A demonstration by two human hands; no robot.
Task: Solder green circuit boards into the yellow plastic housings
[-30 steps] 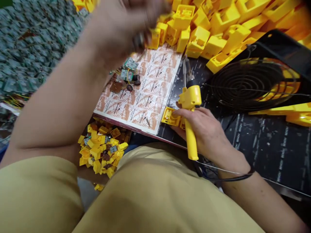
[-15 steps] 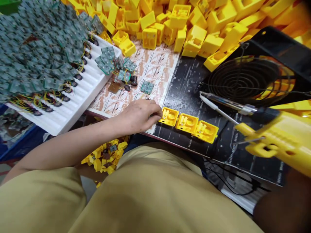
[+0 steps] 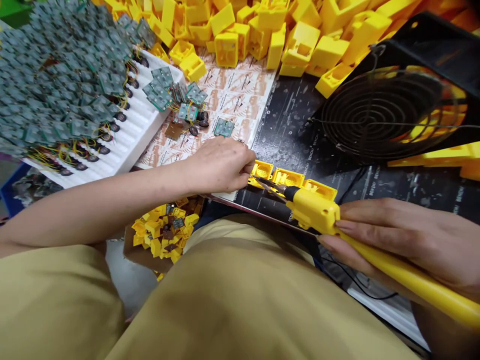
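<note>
Three open yellow plastic cases stand in a row at the bench's front edge: the left case (image 3: 264, 169), the middle case (image 3: 290, 176) and the right case (image 3: 320, 189). My left hand (image 3: 225, 162) is closed, its curled fingers at the left end of the left case; the fingertips are partly hidden. My right hand (image 3: 408, 235) is wrapped around a yellow soldering gun (image 3: 315, 210). Its tip points left and reaches the left case beside my left fingers. A green circuit board (image 3: 224, 127) lies just beyond my left hand.
A white foam tray (image 3: 129, 155) at left holds many wired circuit boards (image 3: 67, 75). Further boards (image 3: 161, 92) lie beside it. Yellow cases (image 3: 225, 45) are heaped at the back. A black fan (image 3: 375, 115) stands at right. A box of yellow parts (image 3: 161, 235) sits below the bench.
The soldering gun has swung left and down, bringing its tip from near the fan to the left case. My right hand has come into view; my left hand stays nearly in place.
</note>
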